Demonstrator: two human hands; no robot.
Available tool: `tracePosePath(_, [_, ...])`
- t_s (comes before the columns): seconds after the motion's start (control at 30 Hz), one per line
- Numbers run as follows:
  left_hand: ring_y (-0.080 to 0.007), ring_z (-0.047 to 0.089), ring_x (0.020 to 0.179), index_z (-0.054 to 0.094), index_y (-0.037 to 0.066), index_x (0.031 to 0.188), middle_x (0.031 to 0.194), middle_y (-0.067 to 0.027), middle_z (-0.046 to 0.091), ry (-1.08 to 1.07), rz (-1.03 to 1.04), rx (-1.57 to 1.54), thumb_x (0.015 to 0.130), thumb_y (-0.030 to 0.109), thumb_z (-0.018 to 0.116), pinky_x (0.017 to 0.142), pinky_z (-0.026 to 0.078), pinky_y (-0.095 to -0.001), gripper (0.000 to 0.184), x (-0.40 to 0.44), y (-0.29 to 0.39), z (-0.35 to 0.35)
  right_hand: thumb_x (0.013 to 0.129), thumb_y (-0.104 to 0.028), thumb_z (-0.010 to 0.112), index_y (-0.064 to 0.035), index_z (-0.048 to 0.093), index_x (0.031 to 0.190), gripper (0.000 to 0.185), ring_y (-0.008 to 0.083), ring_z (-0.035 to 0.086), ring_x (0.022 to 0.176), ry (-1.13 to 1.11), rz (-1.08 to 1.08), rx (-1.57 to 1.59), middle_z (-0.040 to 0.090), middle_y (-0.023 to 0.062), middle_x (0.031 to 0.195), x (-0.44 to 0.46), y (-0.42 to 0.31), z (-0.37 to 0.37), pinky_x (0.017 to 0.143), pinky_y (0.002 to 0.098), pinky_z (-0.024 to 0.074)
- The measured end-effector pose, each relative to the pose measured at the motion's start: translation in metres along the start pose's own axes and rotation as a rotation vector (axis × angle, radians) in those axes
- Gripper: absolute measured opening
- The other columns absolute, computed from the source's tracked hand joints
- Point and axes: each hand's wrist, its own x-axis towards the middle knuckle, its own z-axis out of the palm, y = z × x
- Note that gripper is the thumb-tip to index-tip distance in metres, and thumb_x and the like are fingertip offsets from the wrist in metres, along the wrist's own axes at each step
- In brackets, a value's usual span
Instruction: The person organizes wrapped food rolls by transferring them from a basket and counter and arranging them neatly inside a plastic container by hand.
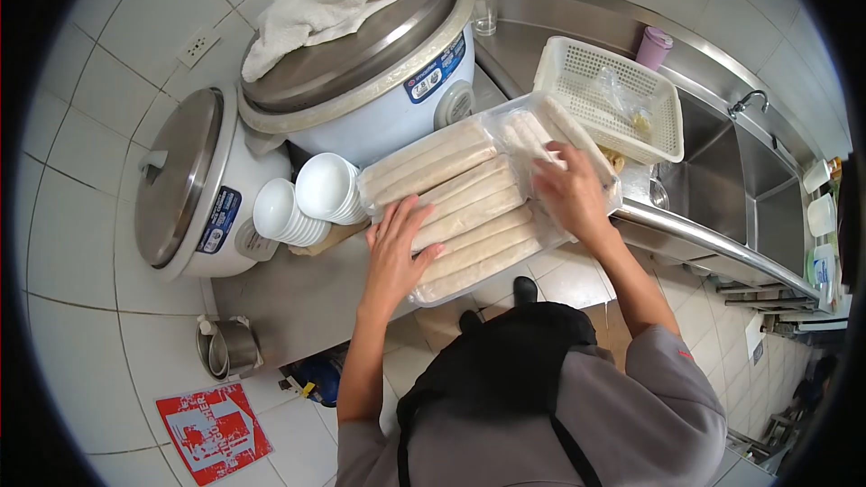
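Observation:
Several clear plastic packs of long, pale, stick-shaped food [469,191] lie side by side in a shallow clear plastic tray [487,272] in front of me. My left hand [397,248] rests at the tray's left side, fingers spread over the ends of the packs. On the right, my right hand [573,194] reaches over the tray, its fingers bent but apart. Its fingertips touch or hover close above a shorter pack [523,133] near the far edge. What lies under the right palm is hidden.
Stacked white bowls [329,186] stand left of the tray, by a large rice cooker [361,117] and a smaller rice cooker [212,189]. A towel [325,4] lies on the larger lid. Behind the tray is a white basket [622,81], beside a steel sink [713,162].

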Motion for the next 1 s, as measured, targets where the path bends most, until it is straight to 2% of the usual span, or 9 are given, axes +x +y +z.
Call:
tracePosePath(0.1, [-0.0252, 0.037, 0.121, 0.052, 0.01, 0.117, 0.129, -0.0098, 0.043, -0.028, -0.003, -0.012, 0.071, 0.032, 0.068, 0.092, 0.025, -0.0399, 0.054, 0.002, -0.002, -0.002, 0.074, -0.026, 0.066, -0.0083, 0.057, 0.113, 0.044, 0.0299, 0.046, 0.107, -0.155, -0.217, 0.11, 0.047, 0.0122, 0.122, 0.007, -0.022, 0.012, 0.09, 0.0382, 0.0374])
tracePosePath(0.2, [-0.0249, 0.037, 0.12, 0.052, 0.01, 0.117, 0.128, -0.0095, 0.043, -0.035, -0.004, -0.013, 0.071, 0.033, 0.068, 0.092, 0.025, -0.0394, 0.053, 0.003, -0.002, -0.003, 0.072, -0.037, 0.065, -0.0088, 0.051, 0.12, 0.057, 0.0288, 0.046, 0.108, -0.207, -0.326, 0.025, 0.043, 0.013, 0.128, 0.011, -0.016, 0.019, 0.089, 0.0384, 0.0361])
tracePosePath(0.3, [-0.0248, 0.037, 0.12, 0.052, 0.011, 0.117, 0.128, -0.0095, 0.044, -0.026, 0.003, -0.012, 0.071, 0.034, 0.068, 0.091, 0.025, -0.0391, 0.053, 0.002, -0.004, -0.002, 0.071, -0.04, 0.065, -0.0084, 0.049, 0.122, 0.061, 0.0288, 0.045, 0.111, -0.204, -0.332, 0.051, 0.042, 0.0135, 0.129, 0.009, -0.019, 0.015, 0.091, 0.0386, 0.0344])
tracePosePath(0.6, [-0.0247, 0.037, 0.12, 0.052, 0.012, 0.117, 0.129, -0.0094, 0.042, -0.035, 0.04, 0.009, 0.072, 0.032, 0.068, 0.09, 0.025, -0.0383, 0.052, -0.001, -0.005, -0.003, 0.069, -0.037, 0.067, -0.006, 0.046, 0.123, 0.066, 0.0314, 0.047, 0.11, -0.251, -0.3, 0.115, 0.04, 0.0156, 0.13, 0.006, -0.018, 0.017, 0.092, 0.0391, 0.0362])
tracePosePath(0.8, [-0.0248, 0.035, 0.122, 0.051, 0.012, 0.118, 0.131, -0.0102, 0.041, -0.069, 0.025, -0.007, 0.074, 0.03, 0.066, 0.091, 0.026, -0.0403, 0.05, 0.004, -0.001, -0.008, 0.068, -0.039, 0.068, -0.0047, 0.045, 0.123, 0.069, 0.0336, 0.044, 0.112, -0.219, -0.296, 0.112, 0.038, 0.0184, 0.131, 0.009, -0.017, 0.02, 0.093, 0.0385, 0.0358])
tracePosePath(0.9, [-0.0255, 0.033, 0.124, 0.05, 0.013, 0.121, 0.133, -0.0103, 0.039, -0.054, 0.02, 0.02, 0.076, 0.032, 0.064, 0.094, 0.025, -0.0416, 0.051, 0.001, -0.003, -0.004, 0.067, -0.038, 0.069, -0.0074, 0.045, 0.126, 0.07, 0.0358, 0.04, 0.116, -0.256, -0.279, 0.155, 0.035, 0.0193, 0.134, 0.011, -0.014, 0.021, 0.093, 0.0406, 0.0348])
tracePosePath(1.0, [-0.0273, 0.031, 0.126, 0.047, 0.014, 0.125, 0.136, -0.0105, 0.036, 0.059, -0.013, 0.167, 0.077, 0.034, 0.062, 0.097, 0.023, -0.0425, 0.053, -0.008, 0.0, 0.001, 0.07, -0.036, 0.068, -0.0086, 0.051, 0.119, 0.059, 0.036, 0.042, 0.114, -0.162, -0.311, 0.077, 0.038, 0.0188, 0.131, 0.011, -0.013, 0.002, 0.093, 0.0416, 0.0353])
